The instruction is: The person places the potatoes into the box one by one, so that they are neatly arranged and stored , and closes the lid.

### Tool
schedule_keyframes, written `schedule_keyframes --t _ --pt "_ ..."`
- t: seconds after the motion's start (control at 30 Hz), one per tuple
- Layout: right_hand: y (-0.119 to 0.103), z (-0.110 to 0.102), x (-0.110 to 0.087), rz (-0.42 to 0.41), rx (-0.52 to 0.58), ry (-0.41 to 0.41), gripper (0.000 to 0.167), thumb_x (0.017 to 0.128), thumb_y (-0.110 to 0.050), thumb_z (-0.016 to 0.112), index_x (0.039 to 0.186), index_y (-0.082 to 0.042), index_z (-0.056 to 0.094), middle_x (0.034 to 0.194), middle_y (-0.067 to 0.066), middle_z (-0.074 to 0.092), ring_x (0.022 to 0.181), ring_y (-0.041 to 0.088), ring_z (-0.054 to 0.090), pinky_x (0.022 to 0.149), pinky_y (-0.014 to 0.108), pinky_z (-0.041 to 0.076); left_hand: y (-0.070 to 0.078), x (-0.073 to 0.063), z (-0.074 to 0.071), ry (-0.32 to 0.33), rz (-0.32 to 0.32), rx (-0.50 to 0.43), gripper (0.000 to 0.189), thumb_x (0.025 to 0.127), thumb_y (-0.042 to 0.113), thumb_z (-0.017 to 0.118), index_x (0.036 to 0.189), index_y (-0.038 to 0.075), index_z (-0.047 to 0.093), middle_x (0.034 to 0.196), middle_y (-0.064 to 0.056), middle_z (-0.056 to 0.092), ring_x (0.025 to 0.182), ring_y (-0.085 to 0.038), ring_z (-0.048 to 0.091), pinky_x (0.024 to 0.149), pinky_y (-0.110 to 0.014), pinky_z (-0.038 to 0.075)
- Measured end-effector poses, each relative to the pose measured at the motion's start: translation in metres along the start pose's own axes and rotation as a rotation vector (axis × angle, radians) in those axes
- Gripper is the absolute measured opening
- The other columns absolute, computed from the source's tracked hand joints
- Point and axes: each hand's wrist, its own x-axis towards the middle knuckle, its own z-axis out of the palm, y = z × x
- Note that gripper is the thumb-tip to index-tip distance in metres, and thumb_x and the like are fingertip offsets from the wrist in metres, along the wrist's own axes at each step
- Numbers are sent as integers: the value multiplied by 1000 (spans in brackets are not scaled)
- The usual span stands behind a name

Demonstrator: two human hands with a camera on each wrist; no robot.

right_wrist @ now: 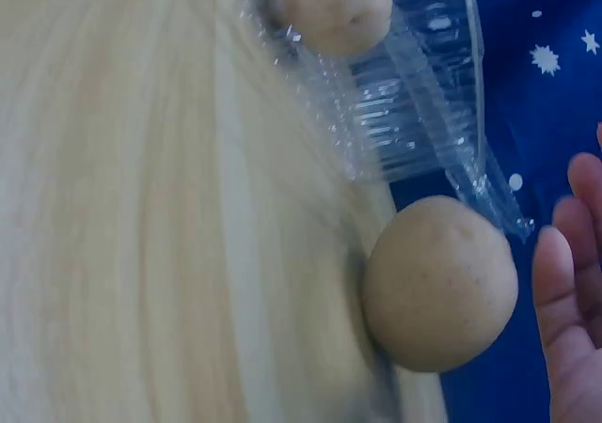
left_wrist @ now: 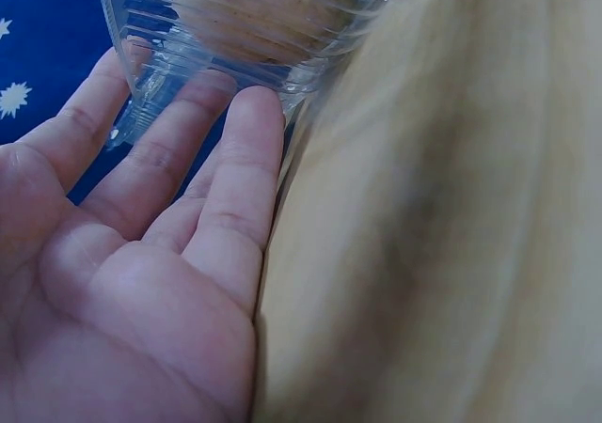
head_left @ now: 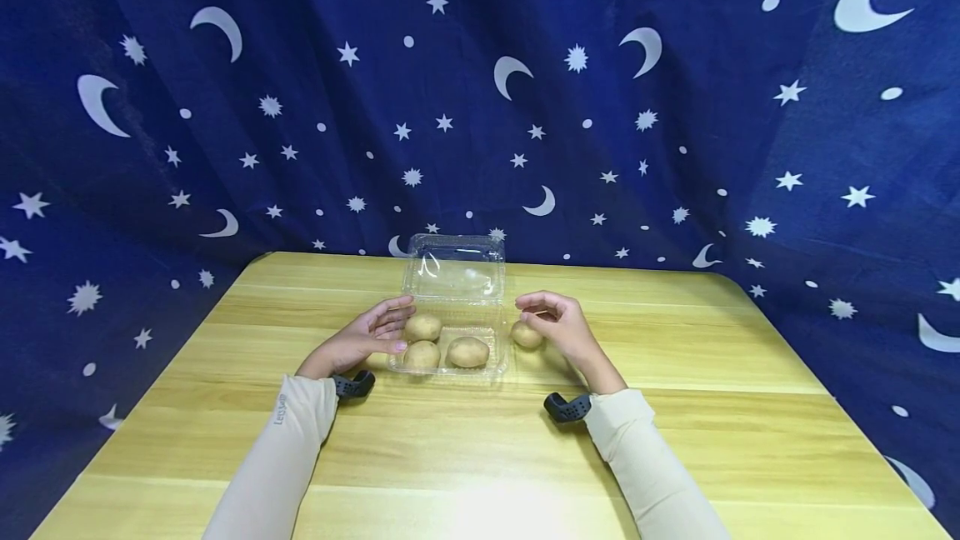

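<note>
A clear plastic clamshell box [head_left: 504, 357] stands on the table with its lid [head_left: 454, 267] raised at the back. Inside lie a potato [head_left: 423, 327] at back left, a potato [head_left: 422, 355] at front left and another potato [head_left: 468, 352] to the right. My left hand [head_left: 360, 340] is at the box's left side; in the left wrist view its extended fingers [left_wrist: 246, 150] touch the ribbed wall. Just right of the box, a loose potato [right_wrist: 440, 284] sits on the table. Over it is my right hand [head_left: 561, 325], whose relaxed fingers [right_wrist: 555, 273] stand apart from the potato in the right wrist view.
The wooden table [head_left: 450, 440] extends around the box, its far edge against a dark blue curtain [head_left: 480, 90] with moons and stars. Black wrist bands [head_left: 567, 408] sit below both hands.
</note>
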Motion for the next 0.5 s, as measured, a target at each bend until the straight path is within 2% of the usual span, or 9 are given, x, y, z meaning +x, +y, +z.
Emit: schedule_keyframes --t 0.13,0.27,0.37,0.5 --pt "3 -1 0 38 -19 88 26 96 9 71 119 19 68 120 31 71 98 7 67 88 18 54 -1 1 0 0 4 -4 94 99 13 78 169 -6 18 173 -33 23 159 -52 21 126 -40 33" --pt "8 -4 0 79 -51 132 28 97 6 71 123 18 68 124 28 71 100 8 64 88 18 53 -3 2 0 4 6 -6 94 99 13 78 168 -7 18 172 -34 23 159 -54 21 128 -50 30" --pt "11 -7 -1 128 -48 122 30 98 6 70 126 17 67 127 30 69 99 6 62 86 18 53 -3 2 0 5 5 -6 93 100 11 78 168 -8 18 172 -35 23 159 -54 20 128 -56 27" --pt "16 -11 -3 198 -14 59 37 99 3 70 133 17 64 133 32 66 100 6 64 85 18 53 -2 2 0 2 8 3 91 101 10 76 168 -8 17 172 -35 22 159 -54 20 128 -58 26"
